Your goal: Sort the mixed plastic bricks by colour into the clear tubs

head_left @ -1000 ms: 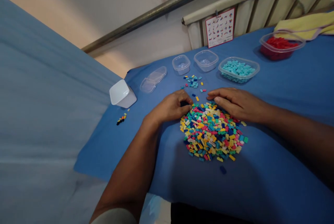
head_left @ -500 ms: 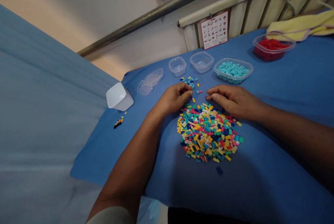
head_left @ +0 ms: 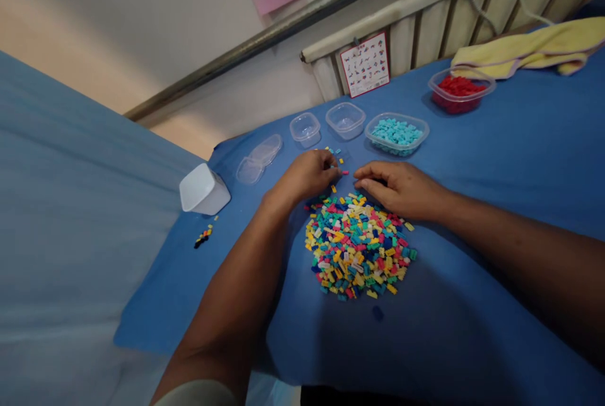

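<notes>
1. Left hand (head_left: pixel 312 173): fingers curled over, thumb drawn in near the fingertips. I cannot tell whether a piece is pinched there; the tips are too small and partly hidden.
2. Pink piece (head_left: pixel 345 173): just beside my left fingertips, in the gap between my two hands.
3. Right hand (head_left: pixel 401 191): loosely open, fingers slightly bent, thumb apart from them, no piece visible in the grip. It sits at the far right edge of the pile; contact with the pieces unclear.
4. Pile of mixed pieces (head_left: pixel 359 245): on the blue cloth (head_left: pixel 472 343), on the near side of both hands. Yellow, pink, green, white and blue all mixed together.
5. Yellow piece (head_left: pixel 333 189): between my left hand and the pile, just below the thumb.
6. Loose pieces (head_left: pixel 333 152): a small scatter just beyond my left fingers, partly covered by them.
7. Dark blue piece (head_left: pixel 377 313): alone, on my side of the pile, well apart from either grip.
8. Beyond the hands, left to right: clear lids (head_left: pixel 259 159), small clear container (head_left: pixel 305 140), larger clear container (head_left: pixel 346 132), then a tub of light-blue pieces (head_left: pixel 397 132).
9. Far out past my right hand: tub of red pieces (head_left: pixel 459 86), yellow towel (head_left: pixel 524 50) just behind it.
10. Off to the left of my left hand: white container (head_left: pixel 205 190), with black, orange and yellow bits (head_left: pixel 203 237) near it.
</notes>
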Action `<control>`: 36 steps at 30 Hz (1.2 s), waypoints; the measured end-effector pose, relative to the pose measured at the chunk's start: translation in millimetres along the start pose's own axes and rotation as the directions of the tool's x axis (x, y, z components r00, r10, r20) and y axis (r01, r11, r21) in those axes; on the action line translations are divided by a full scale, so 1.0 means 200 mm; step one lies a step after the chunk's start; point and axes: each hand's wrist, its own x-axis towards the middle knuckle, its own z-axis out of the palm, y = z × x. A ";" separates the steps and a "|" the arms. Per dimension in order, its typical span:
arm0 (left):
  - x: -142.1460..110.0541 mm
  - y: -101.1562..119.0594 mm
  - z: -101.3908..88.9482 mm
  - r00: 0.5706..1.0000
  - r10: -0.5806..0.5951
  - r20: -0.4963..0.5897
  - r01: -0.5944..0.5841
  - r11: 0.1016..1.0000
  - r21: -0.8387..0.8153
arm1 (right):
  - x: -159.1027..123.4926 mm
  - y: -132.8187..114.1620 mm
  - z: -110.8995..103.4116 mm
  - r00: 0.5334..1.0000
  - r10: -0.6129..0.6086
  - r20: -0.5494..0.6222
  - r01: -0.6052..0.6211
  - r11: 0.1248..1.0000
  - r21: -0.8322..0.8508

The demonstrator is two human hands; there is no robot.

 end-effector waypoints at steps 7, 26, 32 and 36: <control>0.26 0.22 -0.06 0.972 0.166 -0.167 -0.184 0.977 -0.103 | 0.01 -0.03 -0.01 1.000 -0.020 0.013 0.020 1.000 0.002; 0.08 -0.30 -0.08 0.988 0.101 -0.119 -0.086 0.988 0.130 | 0.01 0.00 0.00 1.000 -0.001 -0.003 0.001 1.000 0.000; 0.05 -0.33 0.00 0.977 0.163 -0.137 -0.136 0.973 0.189 | 0.00 0.01 0.00 1.000 0.003 -0.001 -0.003 1.000 -0.006; 0.01 -0.37 -0.04 0.964 0.074 -0.257 -0.045 0.992 0.117 | -0.01 0.01 0.00 1.000 0.014 0.010 -0.014 1.000 -0.014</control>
